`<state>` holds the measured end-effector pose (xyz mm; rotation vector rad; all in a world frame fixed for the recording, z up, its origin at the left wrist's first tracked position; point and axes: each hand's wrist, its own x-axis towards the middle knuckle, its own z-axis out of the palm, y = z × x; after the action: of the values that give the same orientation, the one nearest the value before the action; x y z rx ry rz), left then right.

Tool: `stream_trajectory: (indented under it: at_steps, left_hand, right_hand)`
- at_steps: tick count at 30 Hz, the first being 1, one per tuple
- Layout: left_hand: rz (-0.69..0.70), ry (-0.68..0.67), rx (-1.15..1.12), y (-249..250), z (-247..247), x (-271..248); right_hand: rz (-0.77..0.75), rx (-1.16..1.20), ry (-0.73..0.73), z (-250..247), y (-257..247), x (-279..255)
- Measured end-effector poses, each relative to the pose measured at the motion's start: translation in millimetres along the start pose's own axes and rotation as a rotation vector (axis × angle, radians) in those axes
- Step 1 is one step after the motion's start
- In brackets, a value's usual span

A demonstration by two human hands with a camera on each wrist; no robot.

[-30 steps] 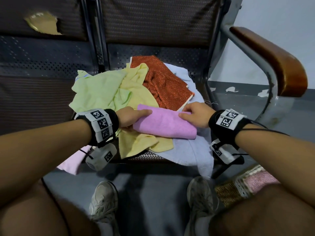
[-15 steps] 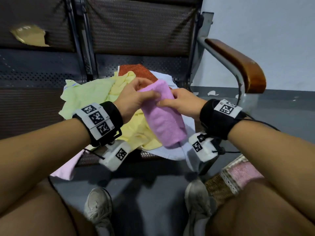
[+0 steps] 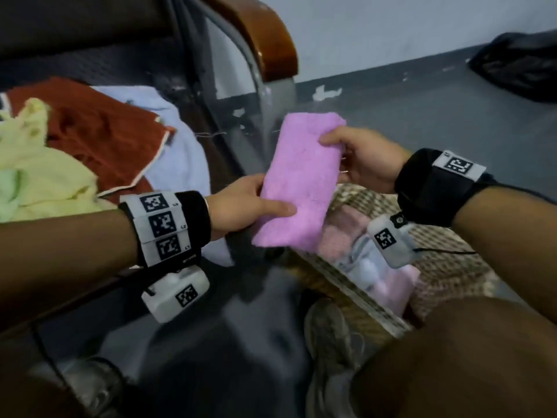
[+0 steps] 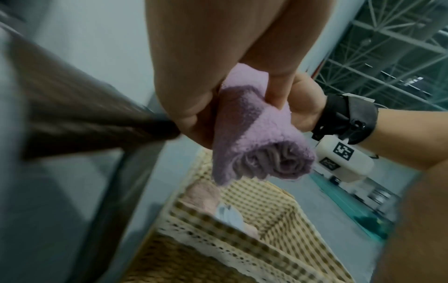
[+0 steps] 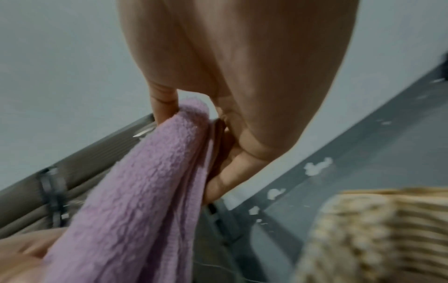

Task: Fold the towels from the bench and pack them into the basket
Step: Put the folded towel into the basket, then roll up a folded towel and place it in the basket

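Pink folded towel up in the air: left hand pinches its near end, thumb on top, right hand clamps the far edge, both curled tight, right above the basket near corner, beside the bench.

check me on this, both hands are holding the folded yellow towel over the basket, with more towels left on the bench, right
Not quite: the towel is pink, not yellow. The head view shows the left hand and right hand gripping the folded pink towel above the basket; yellow towels lie on the bench with the others. The rest stands.
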<state>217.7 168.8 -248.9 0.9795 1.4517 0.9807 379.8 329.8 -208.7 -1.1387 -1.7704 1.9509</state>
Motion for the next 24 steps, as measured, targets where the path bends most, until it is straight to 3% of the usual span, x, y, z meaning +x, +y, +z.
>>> stream_trajectory:
  at_steps: [4,10,13,18,21,24]
  left_hand:
    - [-0.086,-0.114,0.033,-9,86,65]
    - [-0.299,-0.079,0.209,-57,208,134]
    - [-0.428,-0.164,0.419,-84,247,152]
    - [-0.473,-0.235,0.595,-112,275,169]
    - [-0.544,-0.218,0.642,-117,275,173]
    - [-0.564,-0.232,0.536,-119,272,176]
  right_hand:
    - [0.131,0.093,0.229,-87,69,-21]
    - [0.437,0.161,0.552,-173,182,-39]
    - [0.573,0.180,0.570,-192,231,-37]
    - [0.657,0.191,0.623,-204,287,-30]
    - [0.676,0.066,0.602,-204,306,-25]
    - [0.673,-0.152,0.530,-205,306,-23]
